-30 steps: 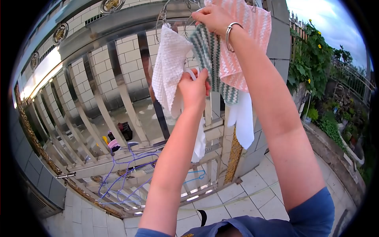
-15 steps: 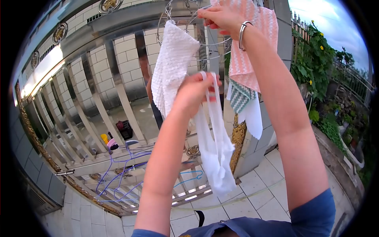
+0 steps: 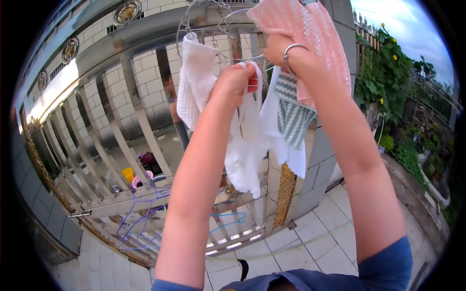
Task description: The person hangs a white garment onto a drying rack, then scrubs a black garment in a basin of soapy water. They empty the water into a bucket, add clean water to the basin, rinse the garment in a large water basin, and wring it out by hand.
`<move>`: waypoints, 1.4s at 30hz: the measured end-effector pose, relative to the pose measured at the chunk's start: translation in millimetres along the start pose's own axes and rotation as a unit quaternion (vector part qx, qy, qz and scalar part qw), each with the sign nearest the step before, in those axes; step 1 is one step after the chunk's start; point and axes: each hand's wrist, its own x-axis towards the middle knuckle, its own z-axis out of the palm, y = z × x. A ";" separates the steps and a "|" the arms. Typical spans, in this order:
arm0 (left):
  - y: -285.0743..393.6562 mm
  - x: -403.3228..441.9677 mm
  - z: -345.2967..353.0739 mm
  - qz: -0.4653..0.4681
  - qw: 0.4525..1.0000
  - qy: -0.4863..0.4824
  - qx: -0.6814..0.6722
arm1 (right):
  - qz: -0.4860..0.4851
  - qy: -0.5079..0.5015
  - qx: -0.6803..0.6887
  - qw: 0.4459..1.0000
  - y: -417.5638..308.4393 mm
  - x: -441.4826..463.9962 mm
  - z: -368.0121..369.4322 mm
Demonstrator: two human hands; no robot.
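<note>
White strapped cloth (image 3: 242, 167), pinched in the left hand (image 3: 237, 80), could drop if that grip slackens; the right hand's (image 3: 281, 51) grip is hidden.

Fingers of the right hand (image 3: 277, 49) mostly covered by the pink-striped towel (image 3: 320, 43), so I can't tell what they grip. Towel's top runs to the upper edge for me; metal rack (image 3: 185, 22) cropped there too. Green-striped cloth (image 3: 296, 116): upper part behind towel and wrist. It partly covers a white cloth (image 3: 297, 162). White strapped piece (image 3: 242, 160) looks blurry, folds unclear to me. Left forearm hides one end of the blue hanger (image 3: 228, 214). Dark item (image 3: 147, 158) behind bars: too small to identify. Shirt (image 3: 310, 280) cut by bottom edge.
</note>
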 end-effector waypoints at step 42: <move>-20.8 49.4 -2.4 0.029 0.997 0.029 -0.059 | 0.099 -0.068 0.556 0.823 2.3 -2.1 56.0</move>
